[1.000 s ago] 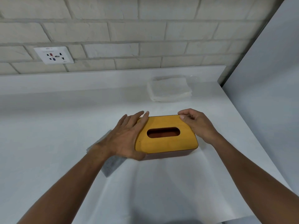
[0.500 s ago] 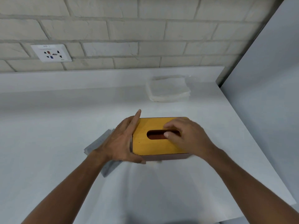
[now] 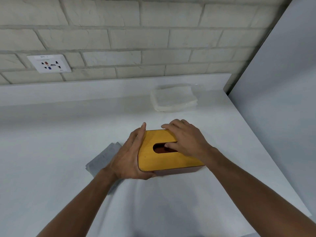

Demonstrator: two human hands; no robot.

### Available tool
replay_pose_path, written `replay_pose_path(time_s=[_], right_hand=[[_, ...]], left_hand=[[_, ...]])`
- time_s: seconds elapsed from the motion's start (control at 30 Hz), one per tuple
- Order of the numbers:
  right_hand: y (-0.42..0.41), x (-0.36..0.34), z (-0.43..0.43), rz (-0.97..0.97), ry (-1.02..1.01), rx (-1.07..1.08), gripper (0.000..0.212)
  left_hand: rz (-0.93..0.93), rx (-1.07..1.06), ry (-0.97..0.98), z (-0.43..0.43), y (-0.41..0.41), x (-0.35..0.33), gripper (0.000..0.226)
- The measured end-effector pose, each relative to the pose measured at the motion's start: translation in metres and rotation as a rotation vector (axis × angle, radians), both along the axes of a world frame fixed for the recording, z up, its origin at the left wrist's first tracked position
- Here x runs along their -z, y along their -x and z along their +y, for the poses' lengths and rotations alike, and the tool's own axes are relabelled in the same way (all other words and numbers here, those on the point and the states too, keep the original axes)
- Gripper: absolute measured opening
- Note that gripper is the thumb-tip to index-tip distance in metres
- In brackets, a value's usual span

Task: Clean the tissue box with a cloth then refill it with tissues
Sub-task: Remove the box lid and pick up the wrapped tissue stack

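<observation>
A white wall socket (image 3: 49,64) sits low in the pale brick wall (image 3: 119,36) at far left, above the raised back edge of a white tabletop (image 3: 42,142). Nearer the middle, a folded grey cloth (image 3: 104,158) lies flat on the tabletop, partly hidden beneath the person's left wrist; whether it touches the box cannot be made out.

The left hand (image 3: 130,158) clasps the left end of the tissue box (image 3: 153,159). Its fingers run up along that end and its thumb curls round the near corner.

The tissue box stands on the tabletop at the centre of the scene. It is yellow on top and dark reddish-brown down the side. An oval opening (image 3: 159,148) is cut in the top, and the inside looks dark.

The right hand (image 3: 186,139) lies across the far right part of the top. Its fingers are hooked over the far edge and its thumb is dipped into the opening, so it pinches the top between them.

Beyond the box, close to the back edge and well apart from both hands, rests a stack of white tissues (image 3: 174,97).

A plain white panel (image 3: 282,82) rises along the right side of the tabletop and meets the brick wall at the corner.
</observation>
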State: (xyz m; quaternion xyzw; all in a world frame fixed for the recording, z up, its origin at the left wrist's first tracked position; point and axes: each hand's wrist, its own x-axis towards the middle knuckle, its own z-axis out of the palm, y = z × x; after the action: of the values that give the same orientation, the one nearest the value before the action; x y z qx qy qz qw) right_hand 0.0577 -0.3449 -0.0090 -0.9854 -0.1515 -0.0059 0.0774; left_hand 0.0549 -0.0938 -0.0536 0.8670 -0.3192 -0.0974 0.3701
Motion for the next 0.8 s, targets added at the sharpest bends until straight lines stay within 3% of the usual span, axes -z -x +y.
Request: replay_pose_path(time_s=[0.1,0.23,0.3,0.37,0.47,0.8], right_hand=[[0.003,-0.002,-0.002,0.024,-0.054,0.024,0.064],[0.026,-0.016,0.002,0.031,-0.337,0.088,0.056],[0.039,-0.026,0.009,0.19,-0.433,0.085,0.051],[0.05,-0.034,0.021,0.365,-0.341,0.062,0.063],[0.053,-0.036,0.043,0.397,-0.073,0.007,0.085],[0.052,-0.019,0.058,0.369,-0.033,0.028,0.075]], left_hand=[[-0.009,0.005,0.008,0.001,0.0,0.002,0.159],[0.007,-0.015,0.026,0.0,0.001,0.005,0.16],[0.012,-0.026,0.037,0.0,0.001,0.007,0.161],[0.008,-0.027,0.053,-0.001,0.0,0.008,0.16],[0.0,-0.029,0.073,-0.001,0.0,0.01,0.156],[-0.025,-0.051,0.115,-0.003,0.001,0.015,0.148]])
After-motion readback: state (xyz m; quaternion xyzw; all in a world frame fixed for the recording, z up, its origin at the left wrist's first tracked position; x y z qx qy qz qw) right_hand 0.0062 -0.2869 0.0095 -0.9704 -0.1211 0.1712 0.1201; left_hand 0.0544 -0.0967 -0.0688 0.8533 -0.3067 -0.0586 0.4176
